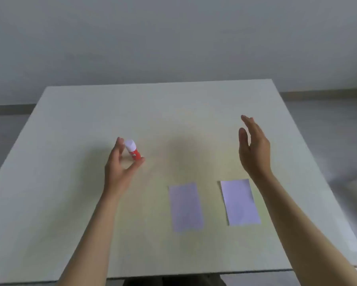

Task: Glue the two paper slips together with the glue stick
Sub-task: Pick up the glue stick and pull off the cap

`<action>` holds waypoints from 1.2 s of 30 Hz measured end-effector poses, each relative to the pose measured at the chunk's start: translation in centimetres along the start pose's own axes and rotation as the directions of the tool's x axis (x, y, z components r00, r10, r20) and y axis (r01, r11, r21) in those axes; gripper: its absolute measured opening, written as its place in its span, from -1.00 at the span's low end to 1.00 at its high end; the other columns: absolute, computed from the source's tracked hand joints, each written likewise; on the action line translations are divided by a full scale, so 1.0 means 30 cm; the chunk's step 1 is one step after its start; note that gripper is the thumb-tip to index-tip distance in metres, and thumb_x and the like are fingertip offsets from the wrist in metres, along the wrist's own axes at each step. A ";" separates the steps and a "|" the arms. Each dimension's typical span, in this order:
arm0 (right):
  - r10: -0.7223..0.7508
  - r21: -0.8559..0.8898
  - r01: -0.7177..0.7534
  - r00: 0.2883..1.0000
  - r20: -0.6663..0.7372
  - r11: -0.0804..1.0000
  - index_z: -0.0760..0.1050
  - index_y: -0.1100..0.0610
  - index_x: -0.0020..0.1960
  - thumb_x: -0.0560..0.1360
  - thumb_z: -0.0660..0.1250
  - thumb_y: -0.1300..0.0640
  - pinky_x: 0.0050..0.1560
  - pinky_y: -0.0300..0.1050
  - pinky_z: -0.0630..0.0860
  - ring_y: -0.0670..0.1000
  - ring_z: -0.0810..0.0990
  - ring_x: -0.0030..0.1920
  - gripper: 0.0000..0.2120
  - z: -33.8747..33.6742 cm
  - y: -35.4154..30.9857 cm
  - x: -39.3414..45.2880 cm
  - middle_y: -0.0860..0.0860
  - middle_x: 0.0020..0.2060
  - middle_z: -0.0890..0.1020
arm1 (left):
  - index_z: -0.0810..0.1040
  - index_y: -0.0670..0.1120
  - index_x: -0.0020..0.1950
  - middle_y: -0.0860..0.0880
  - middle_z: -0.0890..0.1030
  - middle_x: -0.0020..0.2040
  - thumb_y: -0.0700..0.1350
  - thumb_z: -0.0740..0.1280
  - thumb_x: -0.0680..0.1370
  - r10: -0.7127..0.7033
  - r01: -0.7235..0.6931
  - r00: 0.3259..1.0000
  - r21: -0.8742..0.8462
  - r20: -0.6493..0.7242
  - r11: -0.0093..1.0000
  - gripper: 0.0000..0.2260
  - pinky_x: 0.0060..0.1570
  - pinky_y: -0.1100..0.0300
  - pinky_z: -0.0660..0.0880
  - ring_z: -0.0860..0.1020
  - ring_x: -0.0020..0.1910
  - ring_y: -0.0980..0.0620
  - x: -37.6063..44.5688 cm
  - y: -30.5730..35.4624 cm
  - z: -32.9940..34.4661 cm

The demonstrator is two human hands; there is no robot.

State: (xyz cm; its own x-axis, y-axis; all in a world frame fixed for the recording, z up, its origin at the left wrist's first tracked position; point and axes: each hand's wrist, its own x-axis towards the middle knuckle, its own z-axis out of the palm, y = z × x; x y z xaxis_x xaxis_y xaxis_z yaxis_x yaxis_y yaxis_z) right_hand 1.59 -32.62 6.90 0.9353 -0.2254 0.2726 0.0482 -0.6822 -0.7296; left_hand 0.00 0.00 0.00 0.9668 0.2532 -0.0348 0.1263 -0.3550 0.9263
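Observation:
A red glue stick [133,152] with a white cap stands tilted on the table's left half. My left hand [119,168] is curled around it, with fingertips against the cap and the thumb at its red base. Two pale lilac paper slips lie flat and apart near the front: the left slip [185,207] and the right slip [239,202]. My right hand [253,149] hovers edge-on above the table behind the right slip, fingers straight and apart, holding nothing.
The white table [173,104] fills the view, with its front edge at the bottom and its right edge close to my right forearm. A grey wall and floor lie beyond the far edge.

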 end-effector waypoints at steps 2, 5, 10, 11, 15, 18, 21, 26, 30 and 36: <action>-0.042 0.014 0.043 0.998 -0.052 0.999 0.37 0.23 0.38 0.61 0.11 0.21 0.42 -0.01 0.25 0.09 0.28 0.46 -0.65 0.008 0.021 -0.004 0.13 0.35 0.47 | 0.40 0.24 0.31 0.17 0.53 0.29 0.08 0.48 0.34 0.013 -0.013 0.999 -0.010 -0.033 1.000 -0.44 0.24 0.17 0.41 0.52 0.22 0.20 0.009 -0.003 0.021; -0.101 0.018 0.102 0.992 -0.080 0.995 0.37 0.24 0.37 0.61 0.12 0.22 0.39 -0.08 0.23 0.10 0.28 0.46 -0.65 0.021 0.050 -0.005 0.14 0.35 0.47 | 0.56 0.25 -0.08 0.36 0.64 -0.14 0.07 0.42 0.35 0.048 -0.047 0.996 0.006 -0.071 0.999 -0.83 0.07 0.20 0.50 0.60 -0.05 0.26 0.024 0.002 0.049; -0.160 0.016 0.163 0.980 -0.120 0.986 0.40 0.24 0.35 0.60 0.15 0.21 0.36 -0.05 0.28 0.13 0.35 0.42 -0.66 -0.023 0.075 -0.065 0.15 0.32 0.50 | 0.64 -0.05 -0.11 0.12 0.66 -0.29 -0.10 0.38 0.46 0.074 -0.083 0.978 -0.037 -0.193 0.996 -0.94 -0.15 0.28 0.47 0.61 -0.23 0.11 0.001 0.012 0.079; -0.176 0.004 0.178 0.977 -0.121 0.984 0.41 0.23 0.34 0.60 0.16 0.21 0.34 -0.01 0.32 0.14 0.39 0.39 -0.66 -0.035 0.072 -0.074 0.15 0.31 0.51 | 0.64 -0.09 -0.12 0.02 0.66 -0.30 -0.10 0.38 0.47 0.073 -0.083 0.977 -0.040 -0.203 0.996 -0.92 -0.14 0.21 0.47 0.60 -0.24 0.06 -0.011 0.016 0.080; -0.254 -0.004 0.255 0.963 -0.091 0.967 0.47 0.21 0.29 0.56 0.24 0.18 0.15 -0.11 0.42 0.13 0.54 0.20 -0.68 -0.067 0.020 -0.083 0.13 0.26 0.55 | 0.60 -0.08 -0.23 -0.07 0.63 -0.34 -0.11 0.38 0.46 0.100 -0.113 0.966 -0.041 -0.239 0.993 -0.91 -0.18 0.15 0.44 0.57 -0.29 -0.01 -0.064 0.063 0.081; -0.271 0.075 0.270 0.963 0.004 0.960 0.51 0.16 0.26 0.54 0.29 0.13 0.01 -0.19 0.41 0.08 0.59 0.04 -0.70 -0.064 -0.058 -0.091 0.09 0.18 0.59 | 0.61 -0.04 -0.18 0.05 0.59 -0.35 -0.11 0.41 0.45 0.171 -0.172 0.965 0.012 -0.200 0.985 -0.97 -0.23 0.27 0.43 0.57 -0.28 -0.04 -0.103 0.119 0.099; -0.237 0.177 0.203 0.951 0.200 0.963 0.53 0.08 0.22 0.50 0.32 -0.01 -0.08 -0.18 0.46 0.03 0.64 -0.10 -0.67 -0.037 -0.154 -0.111 0.01 -0.02 0.65 | 0.61 -0.05 0.14 0.04 0.64 -0.20 -0.15 0.44 0.45 0.325 -0.311 0.942 0.140 -0.085 0.940 -0.73 -0.15 0.26 0.47 0.57 -0.19 -0.03 -0.150 0.194 0.129; -0.139 0.179 0.074 0.913 0.384 0.981 0.56 0.16 -0.04 0.41 0.26 -0.32 -0.36 -0.18 0.50 -0.01 0.60 -0.48 -0.48 0.000 -0.233 -0.142 0.06 -0.42 0.66 | 0.55 -0.02 0.21 -0.04 0.69 -0.01 -0.11 0.49 0.40 0.513 -0.477 0.858 0.396 0.017 0.785 -0.60 -0.07 0.09 0.53 0.61 -0.04 -0.06 -0.215 0.303 0.178; -0.094 0.244 -0.002 0.921 0.379 0.970 0.55 0.26 -0.29 0.46 0.29 -0.21 -0.57 -0.32 0.38 -0.09 0.42 -0.67 -0.50 0.006 -0.229 -0.152 0.03 -0.58 0.56 | 0.55 -0.05 0.03 -0.03 0.67 -0.09 -0.09 0.50 0.38 0.561 -0.502 0.827 0.458 0.008 0.734 -0.73 -0.23 0.19 0.42 0.60 -0.14 -0.04 -0.248 0.343 0.193; -0.224 0.333 0.042 0.819 0.529 0.942 0.47 0.09 0.10 0.42 0.44 0.13 -0.37 -0.23 0.46 -0.02 0.62 -0.35 -0.71 -0.022 -0.187 -0.149 0.01 -0.17 0.62 | 0.57 -0.03 0.00 -0.08 0.65 -0.15 -0.06 0.49 0.40 0.599 -0.522 0.800 0.525 0.029 0.672 -0.77 -0.24 0.14 0.45 0.57 -0.18 -0.10 -0.270 0.335 0.198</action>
State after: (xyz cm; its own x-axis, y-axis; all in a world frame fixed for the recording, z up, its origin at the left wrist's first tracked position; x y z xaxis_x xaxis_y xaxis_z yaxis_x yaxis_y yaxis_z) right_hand -3.10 -28.24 10.21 0.9403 0.3358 0.0546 0.2016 -0.4209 -0.8844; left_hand -5.23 -10.98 7.36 0.8554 -0.0363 0.5166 -0.3035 -0.8434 0.4433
